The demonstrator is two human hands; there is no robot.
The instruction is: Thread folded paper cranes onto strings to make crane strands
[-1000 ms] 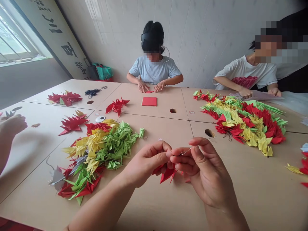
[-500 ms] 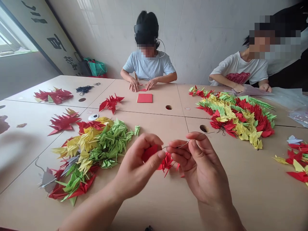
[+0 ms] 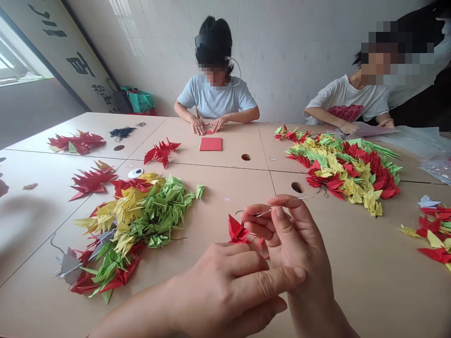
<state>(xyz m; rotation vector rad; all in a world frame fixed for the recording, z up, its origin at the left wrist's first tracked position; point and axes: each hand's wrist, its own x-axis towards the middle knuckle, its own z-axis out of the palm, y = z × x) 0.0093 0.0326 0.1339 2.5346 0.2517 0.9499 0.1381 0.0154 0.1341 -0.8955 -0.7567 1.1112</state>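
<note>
My right hand [image 3: 299,249] pinches a thin needle [image 3: 301,198] between thumb and fingers, its tip pointing right. A dark thread end shows left of the fingertips. My left hand [image 3: 239,286] crosses in front of my right wrist, back of the hand toward me and thumb stretched to the right. Its fingertips are mostly hidden, so whether it holds anything does not show. Just behind my hands lies a red folded-paper piece [image 3: 237,230], partly covered. To the left is a heap of green, yellow and red folded-paper pieces [image 3: 158,202].
Across the table [image 3: 369,277], one person [image 3: 216,101] presses red paper near a red paper stack [image 3: 210,144]. Another person [image 3: 352,98] handles clear plastic sheets. A long strung paper bundle [image 3: 352,169] lies at right. Dark thread [image 3: 122,133] and red paper clusters [image 3: 93,179] lie at left.
My left hand has moved down and right, away from the needle tail, to in front of my right wrist. The red paper it held no longer shows there. My right hand stays pinched.
</note>
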